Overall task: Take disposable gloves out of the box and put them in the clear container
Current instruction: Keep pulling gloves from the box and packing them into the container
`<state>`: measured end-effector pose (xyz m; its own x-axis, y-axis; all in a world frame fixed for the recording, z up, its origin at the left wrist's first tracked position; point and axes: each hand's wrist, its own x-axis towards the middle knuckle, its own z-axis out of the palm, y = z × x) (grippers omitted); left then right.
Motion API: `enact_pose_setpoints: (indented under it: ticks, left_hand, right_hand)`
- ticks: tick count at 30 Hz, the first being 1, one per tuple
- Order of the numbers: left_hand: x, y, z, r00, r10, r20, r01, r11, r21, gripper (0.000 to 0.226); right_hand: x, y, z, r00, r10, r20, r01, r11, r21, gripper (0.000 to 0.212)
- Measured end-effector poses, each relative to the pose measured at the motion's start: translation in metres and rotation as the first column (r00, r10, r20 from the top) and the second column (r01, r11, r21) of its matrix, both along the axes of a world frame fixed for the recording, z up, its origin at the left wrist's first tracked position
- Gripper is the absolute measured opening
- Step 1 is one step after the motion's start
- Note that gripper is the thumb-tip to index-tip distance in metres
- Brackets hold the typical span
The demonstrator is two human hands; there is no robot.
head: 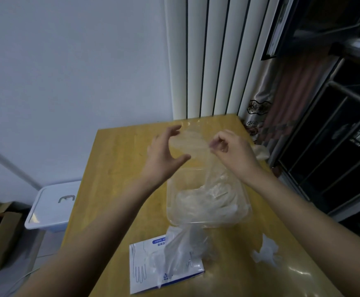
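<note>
Right now I see both hands raised over the far end of the clear container (207,220), stretching one thin, filmy, translucent glove (187,142) between them. The left hand (166,151) curves in a C round the glove's edge, thumb below and fingertips above. The right hand (232,151) pinches the other edge with bunched fingers. The container is a shallow rectangular tub of glossy plastic with rounded corners, and a crinkled heap of gloves (209,198) lies inside it. Just beside its near wall lies the flat white-and-blue cardboard box (142,269), printed with a hand outline; a wrinkled tuft of film (181,247) sticks up from it. A loose glove (267,252) lies crumpled on the smooth yellow wooden desk (119,159).
</note>
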<state>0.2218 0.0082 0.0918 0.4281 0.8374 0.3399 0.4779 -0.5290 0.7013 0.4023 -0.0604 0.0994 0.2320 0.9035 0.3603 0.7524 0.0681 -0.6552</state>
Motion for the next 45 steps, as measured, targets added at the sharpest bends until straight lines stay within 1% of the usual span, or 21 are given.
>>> enact_pose_setpoints:
  ticks: [2,4,5,8,10,12,14,16,19,23,25,26,27,28,30,32,34,35,38,41,45]
  left_hand:
    - [0.007,-0.001,-0.001,0.996,-0.065,-0.061,0.067,0.997,0.028,0.052]
    - [0.012,0.001,-0.006,0.982,-0.104,-0.156,0.112,0.993,0.046,0.019]
    - [0.013,0.003,-0.011,0.975,-0.115,-0.191,0.125,0.991,0.041,0.011]
    - [0.013,0.004,-0.03,0.963,-0.129,-0.236,0.143,0.989,0.047,0.02]
    - [0.013,0.004,-0.043,0.955,-0.132,-0.266,0.163,0.982,0.098,0.024]
    - [0.012,0.003,-0.056,0.928,-0.163,-0.335,0.215,0.968,0.125,0.024]
    - [0.012,0.003,-0.072,0.881,-0.173,-0.44,0.274,0.945,0.178,0.026]
    - [0.013,0.003,-0.087,0.766,-0.168,-0.621,0.387,0.892,0.235,0.027]
    - [0.018,0.0,-0.107,0.506,-0.202,-0.839,0.51,0.854,0.102,0.015]
    - [0.03,0.0,-0.126,0.239,-0.179,-0.954,0.532,0.846,-0.026,0.019]
    - [0.034,0.002,-0.134,0.145,-0.206,-0.968,0.528,0.844,-0.1,0.019]
    - [0.035,0.002,-0.137,0.109,-0.219,-0.97,0.518,0.845,-0.133,0.019]
    - [0.036,0.002,-0.139,0.09,-0.234,-0.968,0.501,0.851,-0.159,0.019]
    - [0.038,0.003,-0.14,0.095,-0.244,-0.965,0.49,0.856,-0.168,0.018]
    - [0.039,0.005,-0.142,0.157,-0.238,-0.959,0.471,0.871,-0.139,0.017]
    - [0.038,0.006,-0.146,0.25,-0.236,-0.939,0.435,0.894,-0.109,0.02]
    - [0.039,0.006,-0.152,0.316,-0.267,-0.91,0.399,0.908,-0.128,0.031]
    - [0.04,0.005,-0.155,0.318,-0.292,-0.902,0.389,0.908,-0.157,0.038]
    - [0.046,0.002,-0.166,0.194,-0.378,-0.905,0.354,0.888,-0.295,0.047]
    - [0.051,-0.001,-0.177,0.095,-0.465,-0.88,0.278,0.861,-0.425,0.045]
    - [0.053,-0.002,-0.177,0.092,-0.519,-0.85,0.217,0.843,-0.491,0.048]
  right_hand:
    - [-0.003,-0.001,-0.008,0.995,0.089,0.053,-0.086,0.995,-0.056,0.026]
    - [0.0,-0.001,-0.02,0.987,0.128,0.095,-0.116,0.986,-0.123,0.027]
    - [0.004,-0.001,-0.024,0.987,0.122,0.109,-0.106,0.985,-0.14,0.027]
    - [0.014,-0.003,-0.035,0.986,0.073,0.147,-0.067,0.997,-0.045,0.031]
    - [0.016,-0.007,-0.041,0.972,0.104,0.209,-0.108,0.994,0.011,0.031]
    - [0.017,-0.012,-0.056,0.938,0.168,0.305,-0.169,0.985,-0.024,0.029]
    - [0.017,-0.017,-0.075,0.889,0.263,0.375,-0.22,0.963,-0.156,0.031]
    - [0.017,-0.021,-0.093,0.861,0.357,0.363,-0.247,0.916,-0.314,0.039]
    - [0.02,-0.019,-0.114,0.849,0.456,0.268,-0.259,0.8,-0.542,0.046]
    - [0.015,-0.009,-0.133,0.853,0.512,0.099,-0.248,0.566,-0.786,0.036]
    - [0.011,-0.005,-0.137,0.876,0.482,-0.013,-0.25,0.431,-0.867,0.025]
    - [0.01,-0.004,-0.137,0.883,0.468,-0.029,-0.248,0.415,-0.875,0.023]
    - [0.009,-0.003,-0.137,0.895,0.446,-0.011,-0.238,0.456,-0.858,0.024]
    - [0.009,-0.001,-0.137,0.909,0.415,0.036,-0.217,0.545,-0.81,0.023]
    - [0.008,0.0,-0.139,0.917,0.371,0.145,-0.184,0.718,-0.672,0.02]
    - [0.007,0.002,-0.144,0.893,0.399,0.209,-0.198,0.764,-0.614,0.018]
    - [0.008,0.005,-0.155,0.854,0.47,0.221,-0.207,0.698,-0.685,0.037]
    - [0.008,0.007,-0.16,0.84,0.5,0.208,-0.197,0.64,-0.743,0.049]
    - [0.01,0.012,-0.171,0.813,0.556,0.173,-0.141,0.476,-0.868,0.063]
    - [0.016,0.014,-0.181,0.783,0.603,0.153,-0.121,0.389,-0.913,0.054]
    - [0.026,0.016,-0.19,0.89,0.454,0.046,-0.169,0.422,-0.891,0.039]
